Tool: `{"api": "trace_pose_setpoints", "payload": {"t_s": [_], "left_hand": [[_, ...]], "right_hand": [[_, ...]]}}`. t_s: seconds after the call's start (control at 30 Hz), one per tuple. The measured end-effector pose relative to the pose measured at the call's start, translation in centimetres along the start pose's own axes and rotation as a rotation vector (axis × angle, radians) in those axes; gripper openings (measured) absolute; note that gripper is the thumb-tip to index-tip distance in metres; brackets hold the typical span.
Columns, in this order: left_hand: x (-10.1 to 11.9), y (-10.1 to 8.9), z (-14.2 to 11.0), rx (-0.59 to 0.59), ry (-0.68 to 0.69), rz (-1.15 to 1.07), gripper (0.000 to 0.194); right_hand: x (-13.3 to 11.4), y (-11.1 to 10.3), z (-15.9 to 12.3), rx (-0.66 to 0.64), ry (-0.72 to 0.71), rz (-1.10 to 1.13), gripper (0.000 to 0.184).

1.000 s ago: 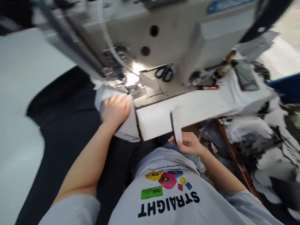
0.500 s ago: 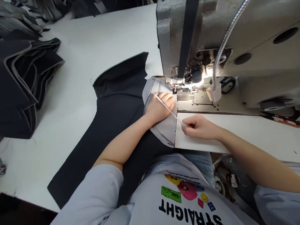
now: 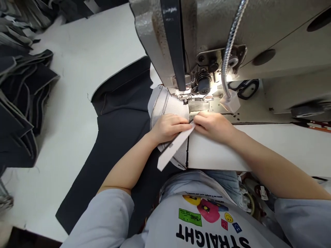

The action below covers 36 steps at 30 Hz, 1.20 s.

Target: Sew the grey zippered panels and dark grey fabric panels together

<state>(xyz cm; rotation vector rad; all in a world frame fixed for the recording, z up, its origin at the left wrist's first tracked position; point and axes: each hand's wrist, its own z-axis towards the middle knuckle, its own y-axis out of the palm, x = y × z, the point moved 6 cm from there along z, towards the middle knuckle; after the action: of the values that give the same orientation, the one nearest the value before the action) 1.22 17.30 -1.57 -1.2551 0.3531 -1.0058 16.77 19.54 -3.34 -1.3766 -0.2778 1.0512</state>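
Observation:
My right hand (image 3: pixel 213 126) pinches one end of a pale, ribbed fabric strip (image 3: pixel 174 148) with a dark edge. My left hand (image 3: pixel 172 127) meets it there, its fingertips closed on the same end; its thumb is hidden. From the fingers the strip slants down and left, its cut end loose. Beneath lies a light grey mesh fabric piece (image 3: pixel 165 101) with dark seam lines, resting on a large dark fabric panel (image 3: pixel 121 137). The top edge of the grey piece reaches the presser foot (image 3: pixel 185 101) of the sewing machine (image 3: pixel 204 31).
Stacked dark fabric pieces (image 3: pixel 23 103) lie at the left of the white table (image 3: pixel 74 58). A flexible metal lamp neck (image 3: pixel 230 44) hangs before the machine head. Black-handled scissors (image 3: pixel 248 89) lie on the machine bed, and an orange-handled tool (image 3: pixel 319 126) sits at the right.
My left hand has come off the grey piece by the presser foot and moved down to the strip. My right hand has moved up beside it. The strip's loose end now hangs toward me.

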Motion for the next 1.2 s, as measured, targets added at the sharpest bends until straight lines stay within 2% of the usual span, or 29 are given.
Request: {"api": "trace_pose_setpoints", "payload": {"t_s": [0.1,0.2,0.3,0.37,0.5,0.63,0.7,0.8,0.87,0.93,1.0,1.03,1.13,1.2], "left_hand": [[-0.4,-0.4,-0.1,0.025,-0.159,0.234,0.03],[-0.4,-0.3,0.2,-0.056,-0.224,0.319,0.027],[-0.3,-0.1,0.7,-0.132,-0.265,0.328,0.025],[-0.1,-0.1,0.9,-0.158,-0.304,0.319,0.023],[0.4,0.0,0.9,-0.214,-0.339,0.265,0.021],[0.1,0.1,1.0,-0.211,-0.411,0.215,0.023],[0.0,-0.5,0.9,-0.178,-0.429,0.095,0.026],[-0.1,-2.3,0.4,-0.141,-0.494,-0.31,0.043],[-0.2,-3.2,-0.5,-0.229,-0.649,-0.564,0.06],[0.0,-3.6,-1.6,-0.384,-0.836,-0.605,0.068],[0.4,-4.1,-2.1,-0.487,-0.924,-0.391,0.066],[0.6,-4.4,-1.9,-0.495,-0.922,-0.219,0.062],[0.9,-4.7,-0.4,-0.386,-0.783,0.299,0.038],[0.7,-4.0,0.5,-0.321,-0.64,0.508,0.035]], "right_hand": [[-0.6,-0.9,-0.6,0.16,0.058,-0.069,0.019],[-3.3,-0.4,-1.6,0.206,-0.038,-0.09,0.023],[-6.1,1.0,-2.5,0.182,-0.186,-0.094,0.03],[-7.1,2.0,-2.7,0.143,-0.242,-0.101,0.034],[-7.3,2.6,-2.6,0.116,-0.25,-0.106,0.04],[-7.3,2.7,-2.7,0.108,-0.259,-0.103,0.043],[-7.3,2.6,-2.8,0.113,-0.264,-0.096,0.043],[-7.2,2.4,-2.8,0.14,-0.269,-0.106,0.044],[-7.3,2.2,-2.9,0.149,-0.295,-0.137,0.043],[-7.3,2.2,-3.0,0.14,-0.318,-0.154,0.042],[-7.4,2.1,-3.0,0.12,-0.32,-0.146,0.044],[-7.5,2.0,-3.0,0.108,-0.316,-0.14,0.047],[-7.8,2.0,-3.0,0.063,-0.306,-0.134,0.063],[-8.2,2.1,-3.0,0.062,-0.334,-0.122,0.065]]}}
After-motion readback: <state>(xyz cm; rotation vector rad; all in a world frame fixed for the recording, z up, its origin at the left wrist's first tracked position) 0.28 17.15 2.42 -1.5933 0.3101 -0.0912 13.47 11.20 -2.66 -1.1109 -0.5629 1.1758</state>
